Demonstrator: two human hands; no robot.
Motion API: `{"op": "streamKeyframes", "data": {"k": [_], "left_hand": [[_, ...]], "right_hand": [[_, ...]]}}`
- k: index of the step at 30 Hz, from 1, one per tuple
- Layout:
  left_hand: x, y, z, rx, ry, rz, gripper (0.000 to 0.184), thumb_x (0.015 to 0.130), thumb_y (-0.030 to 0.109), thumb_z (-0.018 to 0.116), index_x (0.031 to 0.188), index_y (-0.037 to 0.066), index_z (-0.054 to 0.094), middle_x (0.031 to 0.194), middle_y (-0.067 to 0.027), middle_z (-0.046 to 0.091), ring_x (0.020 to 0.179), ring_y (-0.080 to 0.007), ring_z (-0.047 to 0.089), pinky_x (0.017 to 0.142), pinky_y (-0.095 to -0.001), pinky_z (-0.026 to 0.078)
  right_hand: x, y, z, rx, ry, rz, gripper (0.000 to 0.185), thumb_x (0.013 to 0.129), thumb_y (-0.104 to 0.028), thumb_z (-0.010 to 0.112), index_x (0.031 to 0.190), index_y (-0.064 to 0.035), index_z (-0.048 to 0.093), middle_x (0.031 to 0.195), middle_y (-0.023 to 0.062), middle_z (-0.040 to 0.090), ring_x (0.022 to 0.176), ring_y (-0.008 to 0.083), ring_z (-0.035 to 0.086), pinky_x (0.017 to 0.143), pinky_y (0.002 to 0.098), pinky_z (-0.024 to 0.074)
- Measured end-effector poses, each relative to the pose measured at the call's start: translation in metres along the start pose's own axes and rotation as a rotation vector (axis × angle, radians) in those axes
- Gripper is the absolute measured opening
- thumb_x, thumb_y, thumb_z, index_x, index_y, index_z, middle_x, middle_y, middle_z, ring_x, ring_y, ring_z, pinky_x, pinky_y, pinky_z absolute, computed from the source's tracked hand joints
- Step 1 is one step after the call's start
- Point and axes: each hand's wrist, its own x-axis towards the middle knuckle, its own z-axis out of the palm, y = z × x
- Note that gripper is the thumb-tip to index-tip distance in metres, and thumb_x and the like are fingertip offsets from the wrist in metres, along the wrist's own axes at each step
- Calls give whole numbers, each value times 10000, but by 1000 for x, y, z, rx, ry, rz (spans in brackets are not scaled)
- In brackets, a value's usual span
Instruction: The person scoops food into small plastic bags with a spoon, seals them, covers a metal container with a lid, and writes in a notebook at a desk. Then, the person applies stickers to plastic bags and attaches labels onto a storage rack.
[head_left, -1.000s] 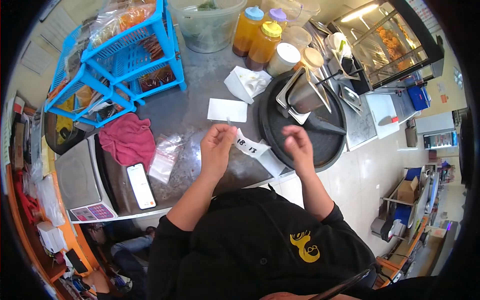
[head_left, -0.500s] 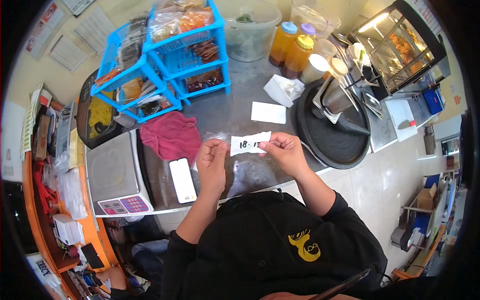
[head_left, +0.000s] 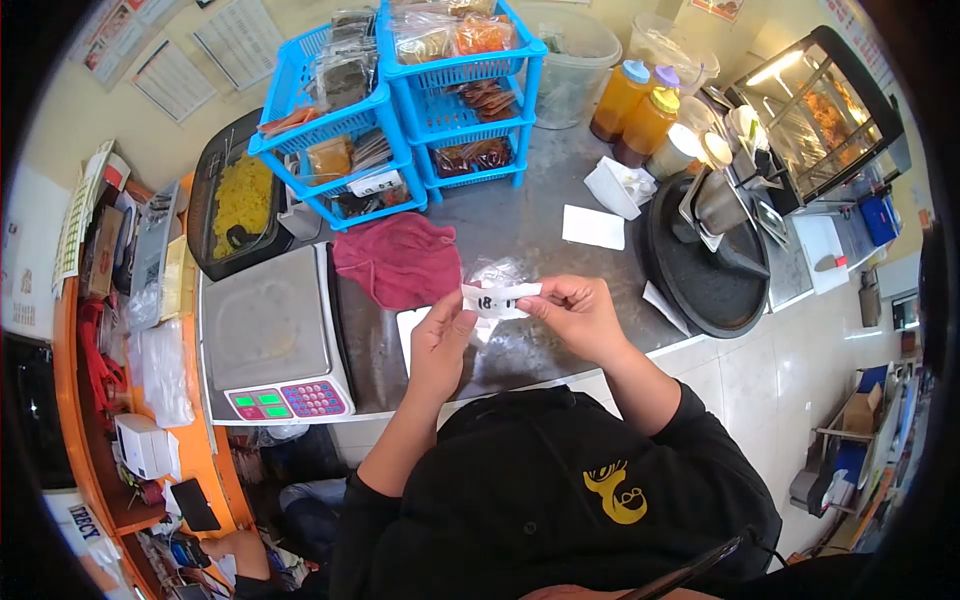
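A small white paper slip (head_left: 497, 302) with dark handwritten digits is stretched between my two hands. The fingers of my left hand (head_left: 443, 345) pinch its left end, and my right hand (head_left: 577, 315) pinches its right end. Below and behind the slip, clear plastic bags (head_left: 500, 271) lie on the metal table. A phone (head_left: 408, 330) is partly covered by my left hand. Just beyond lies a dark red cloth (head_left: 398, 262). A blank white paper (head_left: 593, 227) rests flat, further back to the right.
Blue stacked baskets (head_left: 465, 125) hold packets at the back. A scale (head_left: 265, 330) stands at the left, beside a tray of yellow food (head_left: 243, 205). Sauce bottles (head_left: 648, 125) and a round black tray (head_left: 740, 290) are at the right. Another person's hand (head_left: 237, 545) shows at the lower left.
My right hand came in and took the slip's right end. The view has shifted left, so table items appear further right. My left hand now covers part of the phone.
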Motion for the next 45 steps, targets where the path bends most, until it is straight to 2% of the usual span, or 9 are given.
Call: {"op": "streamKeyframes", "data": {"k": [5, 8, 14, 20, 29, 32, 37, 40, 45], "left_hand": [[-6, 1, -30, 125, -32, -17, 328, 929, 130, 574, 1226, -6, 538, 1086, -68, 601, 1014, -116, 551, 871, -262, 435], [-5, 12, -23, 100, 172, 151, 299, 921, 128, 590, 1189, -3, 568, 1032, -52, 614, 949, -101, 561, 837, -249, 437], [-17, 17, -41, 17, -23, 4, 229, 916, 123, 602, 1107, -3, 621, 948, -23, 627, 828, -71, 544, 742, -217, 427], [-21, 15, -55, 67, 81, -69, 198, 927, 166, 594, 953, -10, 682, 798, 21, 609, 730, -31, 493, 642, -198, 384], [-18, 34, -47, -93, 142, 115, 279, 926, 189, 596, 1101, -25, 631, 947, -34, 651, 854, -79, 579, 737, -215, 439], [-25, 24, -73, 11, -42, -7, 256, 915, 162, 611, 1085, -28, 639, 913, -39, 654, 830, -81, 580, 727, -217, 445], [-26, 22, -86, 132, 64, 47, 232, 910, 144, 616, 1038, -46, 649, 856, -54, 658, 769, -87, 595, 702, -225, 470], [-23, 27, -91, 4, 139, 40, 226, 917, 146, 606, 1005, -57, 653, 835, -61, 658, 738, -104, 612, 687, -236, 491], [-17, 27, -100, -29, 216, 95, 230, 930, 149, 581, 978, -65, 651, 826, -91, 662, 709, -153, 637, 671, -288, 534]], "right_hand": [[-1, -2, 23, 33, -27, 70, 128, 844, -46, 671, 945, 31, 682, 844, 48, 687, 755, 65, 613, 668, 222, 491], [-4, -5, 35, 60, -10, 75, 126, 842, -52, 677, 937, 29, 683, 834, 43, 685, 742, 55, 605, 648, 216, 481], [-8, 3, 50, 19, 12, 50, 136, 839, -67, 686, 939, 25, 682, 827, 31, 680, 734, 44, 593, 639, 204, 469], [-12, 1, 59, 53, 33, 59, 160, 840, -85, 691, 952, 27, 665, 809, 29, 668, 713, 48, 583, 631, 200, 461], [-11, 0, 70, 93, -5, 80, 129, 838, -85, 692, 897, 25, 660, 768, 32, 658, 685, 60, 583, 623, 204, 465], [-9, 0, 76, 95, -34, 91, 129, 840, -86, 689, 902, 24, 663, 766, 34, 661, 687, 64, 589, 630, 205, 472], [-2, 8, 84, 147, -67, 90, 135, 842, -92, 687, 906, 25, 663, 821, 48, 670, 718, 65, 596, 649, 209, 478], [2, 3, 93, 241, 67, 24, 139, 834, -93, 692, 933, 3, 670, 866, 51, 665, 749, 75, 596, 654, 232, 480], [-4, 1, 101, -227, 216, -292, 139, 803, -109, 717, 916, -29, 703, 848, 65, 646, 753, 115, 598, 665, 257, 478]]}}
